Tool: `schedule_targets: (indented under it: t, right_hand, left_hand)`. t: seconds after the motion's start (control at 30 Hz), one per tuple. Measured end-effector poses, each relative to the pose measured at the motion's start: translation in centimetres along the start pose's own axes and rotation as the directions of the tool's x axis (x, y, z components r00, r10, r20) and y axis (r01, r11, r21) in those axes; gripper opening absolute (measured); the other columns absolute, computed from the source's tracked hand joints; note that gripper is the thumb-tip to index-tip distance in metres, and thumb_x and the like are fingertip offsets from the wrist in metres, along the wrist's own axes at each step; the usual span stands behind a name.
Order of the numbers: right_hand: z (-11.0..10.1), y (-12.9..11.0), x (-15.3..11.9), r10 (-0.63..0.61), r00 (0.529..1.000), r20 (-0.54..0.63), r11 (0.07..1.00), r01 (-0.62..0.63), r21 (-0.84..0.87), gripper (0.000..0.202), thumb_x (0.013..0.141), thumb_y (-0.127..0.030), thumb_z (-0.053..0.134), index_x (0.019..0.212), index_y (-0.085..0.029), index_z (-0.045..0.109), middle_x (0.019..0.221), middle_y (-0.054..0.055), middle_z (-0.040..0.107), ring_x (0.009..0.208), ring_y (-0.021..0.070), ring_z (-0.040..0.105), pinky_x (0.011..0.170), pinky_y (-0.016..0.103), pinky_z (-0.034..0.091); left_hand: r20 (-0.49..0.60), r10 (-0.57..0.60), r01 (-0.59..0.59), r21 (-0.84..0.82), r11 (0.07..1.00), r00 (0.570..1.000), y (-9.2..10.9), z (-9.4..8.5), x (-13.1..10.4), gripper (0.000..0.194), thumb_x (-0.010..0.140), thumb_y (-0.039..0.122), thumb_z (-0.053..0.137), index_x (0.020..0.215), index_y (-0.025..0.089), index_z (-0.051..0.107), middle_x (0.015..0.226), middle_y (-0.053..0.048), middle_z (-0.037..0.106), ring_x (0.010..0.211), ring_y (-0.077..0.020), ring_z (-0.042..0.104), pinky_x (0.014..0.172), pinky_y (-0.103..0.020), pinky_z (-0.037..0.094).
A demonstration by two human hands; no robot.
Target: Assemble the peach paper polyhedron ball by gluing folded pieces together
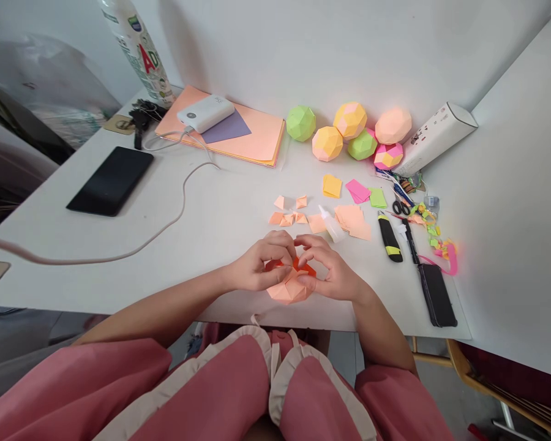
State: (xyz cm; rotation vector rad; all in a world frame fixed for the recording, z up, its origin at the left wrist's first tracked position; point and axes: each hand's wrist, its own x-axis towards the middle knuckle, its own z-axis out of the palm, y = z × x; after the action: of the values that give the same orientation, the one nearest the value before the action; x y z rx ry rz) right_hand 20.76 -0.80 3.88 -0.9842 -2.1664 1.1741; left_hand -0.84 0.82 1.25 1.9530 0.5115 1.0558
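Note:
Near the front edge of the white table (174, 275), a part-built peach origami ball (290, 290) is between my two hands. Its top is open and shows a deep orange inside. My left hand (269, 260) grips the ball's left rim, thumb and fingers closed on the paper. My right hand (328, 266) holds the right rim, its thumb on the outer facets and fingers curled over the opening. Just beyond the hands lie several small folded peach paper units (286, 219), a white glue bottle (331, 225) on its side and flat peach paper pieces (354, 220).
Finished paper balls (327, 144) and a white box (441, 138) line the back. Yellow (332, 186), pink (358, 191) and green slips lie mid-table. Right: a cutter (389, 237), scissors (401, 207), a black phone (438, 295). Left: a black tablet (111, 180), power bank (206, 114), cable (165, 229), bottle (140, 52).

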Motion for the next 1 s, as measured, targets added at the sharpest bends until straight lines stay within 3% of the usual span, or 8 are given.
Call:
schedule_targets:
  t: [0.23, 0.53, 0.77, 1.0]
  right_hand:
    - [-0.44, 0.31, 0.14, -0.099, 0.995, 0.012, 0.994, 0.099, -0.047, 0.007, 0.087, -0.029, 0.066, 0.089, -0.026, 0.060, 0.136, 0.008, 0.050, 0.133, 0.0251, 0.046, 0.108, 0.049, 0.043]
    - [-0.52, 0.62, 0.04, -0.124, 0.992, 0.013, 0.990, 0.125, -0.067, 0.007, 0.087, -0.030, 0.066, 0.090, -0.026, 0.061, 0.137, 0.008, 0.050, 0.133, 0.0250, 0.044, 0.109, 0.049, 0.043]
    - [-0.55, 0.97, 0.00, -0.188, 0.982, 0.000, 0.977, 0.187, -0.107, 0.006, 0.087, -0.029, 0.066, 0.088, -0.026, 0.062, 0.136, 0.007, 0.051, 0.137, 0.0266, 0.041, 0.111, 0.051, 0.041]
    - [-0.55, 0.60, 0.11, -0.213, 0.977, -0.020, 0.960, 0.205, -0.192, 0.005, 0.087, -0.029, 0.065, 0.085, -0.026, 0.062, 0.134, 0.008, 0.053, 0.136, 0.0272, 0.042, 0.112, 0.051, 0.040]
  left_hand:
    - [-0.017, 0.029, -0.029, -0.013, 0.999, 0.999, -0.06, 0.07, -0.03, 0.020, 0.088, 0.020, 0.051, 0.068, 0.020, 0.056, 0.075, -0.004, 0.063, 0.075, -0.0169, 0.053, 0.081, -0.039, 0.043]
    - [-0.015, 0.020, -0.021, -0.019, 1.000, 1.000, 0.00, 0.16, 0.04, 0.023, 0.090, 0.024, 0.050, 0.068, 0.020, 0.056, 0.073, -0.004, 0.063, 0.073, -0.0166, 0.053, 0.080, -0.038, 0.044]
    - [0.005, -0.052, 0.052, -0.027, 0.998, 0.999, -0.07, 0.24, 0.03, 0.022, 0.088, 0.023, 0.050, 0.067, 0.019, 0.056, 0.073, -0.004, 0.061, 0.075, -0.0166, 0.055, 0.082, -0.038, 0.045]
    - [-0.015, -0.099, 0.099, -0.007, 0.995, 0.995, 0.18, 0.19, 0.12, 0.021, 0.086, 0.020, 0.049, 0.066, 0.019, 0.055, 0.072, -0.004, 0.060, 0.073, -0.0169, 0.053, 0.074, -0.034, 0.045]
